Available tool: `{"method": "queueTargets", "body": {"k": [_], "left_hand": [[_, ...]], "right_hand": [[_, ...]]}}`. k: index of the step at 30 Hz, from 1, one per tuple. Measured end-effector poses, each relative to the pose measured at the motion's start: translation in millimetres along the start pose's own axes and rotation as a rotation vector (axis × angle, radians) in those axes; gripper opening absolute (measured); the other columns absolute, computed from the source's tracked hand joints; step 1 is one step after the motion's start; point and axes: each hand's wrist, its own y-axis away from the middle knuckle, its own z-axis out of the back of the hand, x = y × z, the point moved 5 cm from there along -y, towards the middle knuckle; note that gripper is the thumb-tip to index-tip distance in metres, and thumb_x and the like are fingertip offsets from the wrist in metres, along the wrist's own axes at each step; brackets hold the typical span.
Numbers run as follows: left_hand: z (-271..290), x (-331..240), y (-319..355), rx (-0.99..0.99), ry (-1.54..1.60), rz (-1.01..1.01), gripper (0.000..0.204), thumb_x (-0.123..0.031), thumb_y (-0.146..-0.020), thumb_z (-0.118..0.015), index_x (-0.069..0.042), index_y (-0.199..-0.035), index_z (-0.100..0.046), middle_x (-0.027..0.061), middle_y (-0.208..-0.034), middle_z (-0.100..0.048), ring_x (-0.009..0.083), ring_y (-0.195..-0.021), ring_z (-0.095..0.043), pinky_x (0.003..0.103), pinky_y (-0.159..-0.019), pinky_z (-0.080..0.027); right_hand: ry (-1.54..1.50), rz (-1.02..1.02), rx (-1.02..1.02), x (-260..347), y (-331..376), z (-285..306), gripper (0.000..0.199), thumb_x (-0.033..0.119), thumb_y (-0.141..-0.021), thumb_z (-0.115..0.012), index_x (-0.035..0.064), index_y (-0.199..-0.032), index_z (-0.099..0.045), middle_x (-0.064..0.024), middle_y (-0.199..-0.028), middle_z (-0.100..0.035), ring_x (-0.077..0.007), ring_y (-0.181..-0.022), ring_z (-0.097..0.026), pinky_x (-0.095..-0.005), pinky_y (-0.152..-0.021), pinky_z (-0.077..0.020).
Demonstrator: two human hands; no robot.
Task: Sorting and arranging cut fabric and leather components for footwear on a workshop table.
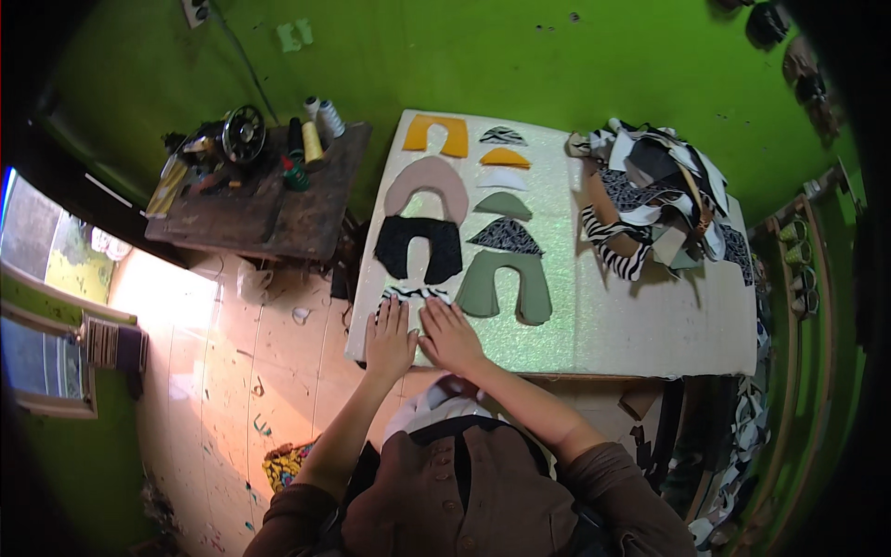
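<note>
My left hand (392,342) and my right hand (451,338) lie flat, fingers stretched, on a zebra-striped cut piece (416,293) at the table's near left. Most of that piece is hidden under them. Just beyond it is a black U-shaped piece (394,249), then a beige-pink one (413,178) and a yellow one (436,128). To the right rests a stack of green U-shaped pieces (481,288). Beyond that stack runs a column of dome-shaped pieces: black-and-white patterned (506,238), green (504,205), white (501,178), yellow (504,159) and zebra-striped (503,136).
The pieces lie on a pale, shiny-covered table (650,330). A tangled heap of scraps (654,190) covers its far right. At left, a sewing machine (218,144) and thread cones (312,141) stand on a dark wooden table (306,218). Scraps litter the tiled floor (223,399).
</note>
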Motion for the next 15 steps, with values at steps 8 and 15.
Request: {"method": "queueTargets", "body": {"k": [8, 15], "left_hand": [[47.3, -61.1, -42.3, -0.089, 0.175, -0.179, 0.039, -0.02, -0.086, -0.049, -0.002, -0.121, -0.052, 0.0205, -0.135, -0.04, 0.0325, -0.126, -0.038, 0.043, -0.103, -0.03], [60.7, -145.5, -79.8, -0.077, 0.388, -0.381, 0.04, -0.017, -0.082, -0.054, 0.0, -0.118, -0.051, 0.0221, -0.126, -0.045, 0.0372, -0.117, -0.045, 0.046, -0.098, -0.035]], "right_hand": [[-0.203, -0.107, -0.278, -20.3, 4.3, 64.6, 0.021, 0.011, -0.075, -0.059, -0.0004, -0.092, -0.058, -0.0146, -0.093, -0.058, -0.0317, -0.087, -0.057, -0.0408, -0.081, -0.0454], [-0.128, -0.211, -0.417, -86.0, 40.6, 134.7, 0.019, 0.01, -0.072, -0.06, 0.0026, -0.089, -0.06, -0.0118, -0.088, -0.059, -0.0304, -0.083, -0.058, -0.0391, -0.074, -0.0461]]}}
